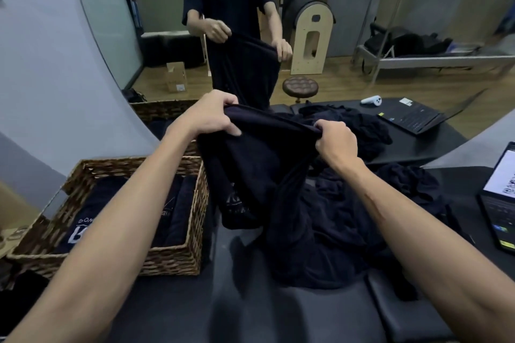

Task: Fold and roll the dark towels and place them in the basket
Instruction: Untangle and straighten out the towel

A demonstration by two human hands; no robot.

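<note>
Left hand [213, 117] clenched on top edge of dark towel [250, 164]; right hand [335, 142] clenched on same edge, other end. Towel raised, hanging over black padded table [250, 301], above heap of loose dark towels [334, 217]. Wicker basket [172, 256] just left, holding folded towels [178, 209]. Mirror [306, 22] ahead. Laptop [498, 198] at right.

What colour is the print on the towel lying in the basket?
White lettering on a dark towel inside the woven basket, seen in the head view.
</note>
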